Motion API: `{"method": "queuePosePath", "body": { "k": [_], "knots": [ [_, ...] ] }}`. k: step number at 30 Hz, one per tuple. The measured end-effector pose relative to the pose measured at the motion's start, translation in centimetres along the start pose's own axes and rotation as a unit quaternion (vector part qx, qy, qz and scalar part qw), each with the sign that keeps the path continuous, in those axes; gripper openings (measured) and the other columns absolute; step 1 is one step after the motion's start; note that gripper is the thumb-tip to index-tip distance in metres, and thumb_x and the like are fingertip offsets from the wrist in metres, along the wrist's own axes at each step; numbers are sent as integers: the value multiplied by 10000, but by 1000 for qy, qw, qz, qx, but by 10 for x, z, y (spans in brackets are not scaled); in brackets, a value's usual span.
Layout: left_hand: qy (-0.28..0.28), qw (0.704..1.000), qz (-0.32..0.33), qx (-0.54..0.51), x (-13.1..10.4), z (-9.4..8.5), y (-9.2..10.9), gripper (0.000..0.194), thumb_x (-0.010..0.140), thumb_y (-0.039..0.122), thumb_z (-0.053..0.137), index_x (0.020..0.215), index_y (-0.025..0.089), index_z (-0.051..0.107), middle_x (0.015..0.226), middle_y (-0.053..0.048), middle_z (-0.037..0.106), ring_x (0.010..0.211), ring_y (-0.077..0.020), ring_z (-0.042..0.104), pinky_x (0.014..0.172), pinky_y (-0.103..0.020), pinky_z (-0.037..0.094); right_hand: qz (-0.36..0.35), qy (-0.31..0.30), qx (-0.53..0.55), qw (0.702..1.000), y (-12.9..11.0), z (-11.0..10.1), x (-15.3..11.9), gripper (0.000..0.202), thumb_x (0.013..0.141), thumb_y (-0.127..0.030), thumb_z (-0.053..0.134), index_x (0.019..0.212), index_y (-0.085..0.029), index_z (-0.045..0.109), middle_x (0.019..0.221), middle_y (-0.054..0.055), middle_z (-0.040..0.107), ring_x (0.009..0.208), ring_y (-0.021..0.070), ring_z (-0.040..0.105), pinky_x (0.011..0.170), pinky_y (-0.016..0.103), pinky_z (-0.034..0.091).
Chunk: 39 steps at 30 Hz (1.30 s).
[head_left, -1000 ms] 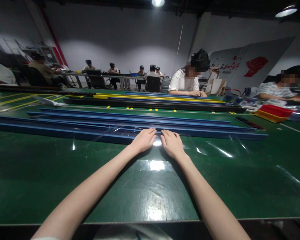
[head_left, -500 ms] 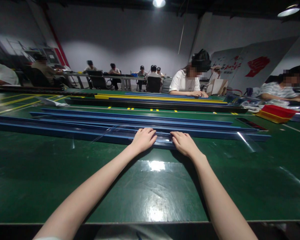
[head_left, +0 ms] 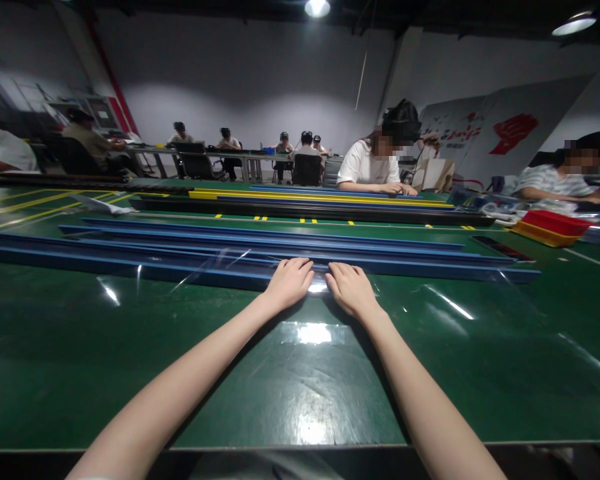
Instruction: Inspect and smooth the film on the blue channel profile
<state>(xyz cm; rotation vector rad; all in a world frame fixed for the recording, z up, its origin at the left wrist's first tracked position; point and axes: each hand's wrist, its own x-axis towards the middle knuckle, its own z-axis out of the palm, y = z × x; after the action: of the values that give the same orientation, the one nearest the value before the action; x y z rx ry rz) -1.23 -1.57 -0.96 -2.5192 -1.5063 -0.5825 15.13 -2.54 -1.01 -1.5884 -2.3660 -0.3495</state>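
Note:
A long blue channel [head_left: 130, 267] lies crosswise on the green table in front of me. Over it stretches a clear plastic strip [head_left: 317, 288], visible mostly by its glints on either side. My left hand [head_left: 291, 280] rests on the strip at the channel, fingers curled over the far side and thumb nearer me. Close to its right, my right hand [head_left: 350, 285] grips the strip in the same way, with a narrow gap between the two hands. The fingertips are partly hidden, and the strip's exact edges are hard to make out.
More blue channels [head_left: 260, 233] lie just behind. Farther back are yellow bars [head_left: 320, 197] and a black bar [head_left: 325, 212]. A dark phone-like slab [head_left: 503, 248] and red and yellow bins [head_left: 550, 227] stand right. A co-worker [head_left: 375, 160] sits across the table.
My right hand has moved left, closer to my left hand, which stays almost in place. The glints of the clear strip have shifted on both sides.

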Motion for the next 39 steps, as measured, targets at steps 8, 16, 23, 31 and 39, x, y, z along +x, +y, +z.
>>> {"method": "queuePosePath", "body": {
  "k": [8, 16, 23, 31, 39],
  "knots": [
    [1, 1000, -2, 7, -1, -2, -11, 379, 904, 272, 287, 1167, 157, 534, 1215, -74, 552, 1128, -187, 469, 926, -347, 359, 20, -35, 8, 999, 30, -4, -2, 407, 919, -338, 242, 1165, -162, 514, 1173, 91, 580, 1091, 173, 499, 893, 308, 318],
    [8, 999, -1, 35, -3, 1, -13, 396, 907, 266, 257, 1171, 147, 527, 1180, -77, 570, 1098, -198, 480, 900, -353, 349, 19, -55, -14, 998, 34, -11, -6, 392, 913, -348, 259, 1121, -159, 532, 1170, 111, 575, 1083, 195, 508, 871, 322, 343],
    [-2, 999, -2, 38, -3, -1, -12, 391, 904, 260, 256, 1161, 147, 529, 1168, -79, 571, 1078, -209, 485, 899, -362, 348, 23, -53, -23, 998, 30, -10, -7, 395, 916, -351, 260, 1131, -148, 522, 1166, 115, 577, 1086, 202, 503, 877, 324, 338],
    [-25, 999, 29, 5, 3, -10, -16, 439, 783, 58, 373, 1186, 174, 501, 1239, -72, 510, 1153, -198, 424, 932, -341, 347, 23, -15, -35, 999, 11, -7, -5, 411, 912, -352, 267, 1150, -125, 514, 1201, 130, 552, 1097, 209, 482, 894, 330, 306],
    [-39, 996, 81, -20, 2, -7, -9, 335, 890, 205, 333, 1174, 170, 507, 1247, -61, 515, 1149, -180, 434, 922, -309, 362, 27, 8, -4, 1000, 7, -7, -5, 457, 907, -406, 274, 1180, -129, 514, 1226, 103, 545, 1105, 196, 477, 891, 317, 301]
  ]
}}
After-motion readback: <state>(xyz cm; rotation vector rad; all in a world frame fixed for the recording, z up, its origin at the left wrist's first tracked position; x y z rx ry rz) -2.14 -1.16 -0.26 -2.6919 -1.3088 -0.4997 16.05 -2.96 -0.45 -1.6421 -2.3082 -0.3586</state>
